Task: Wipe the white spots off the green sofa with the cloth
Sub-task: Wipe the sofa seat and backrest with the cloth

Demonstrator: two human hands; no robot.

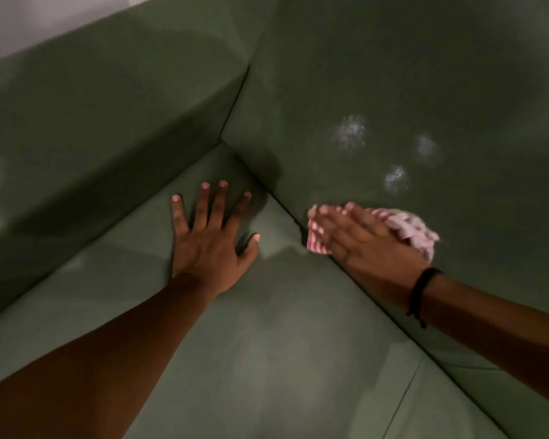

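The green sofa [298,327] fills the view, seen at its inner corner. Three white spots mark the backrest: a large one [351,130], one to its right [427,148] and a smaller one below [395,179]. My right hand [358,236] presses a red-and-white striped cloth [408,226] flat against the backrest, just below the spots and near the seat crease. My left hand [211,236] lies flat on the seat cushion with fingers spread, holding nothing, close to the corner.
The sofa's armrest [92,128] rises on the left and meets the backrest at the corner. A pale wall [29,23] shows at the top left. A seam [406,394] divides the seat cushions at the lower right. A black band [420,293] circles my right wrist.
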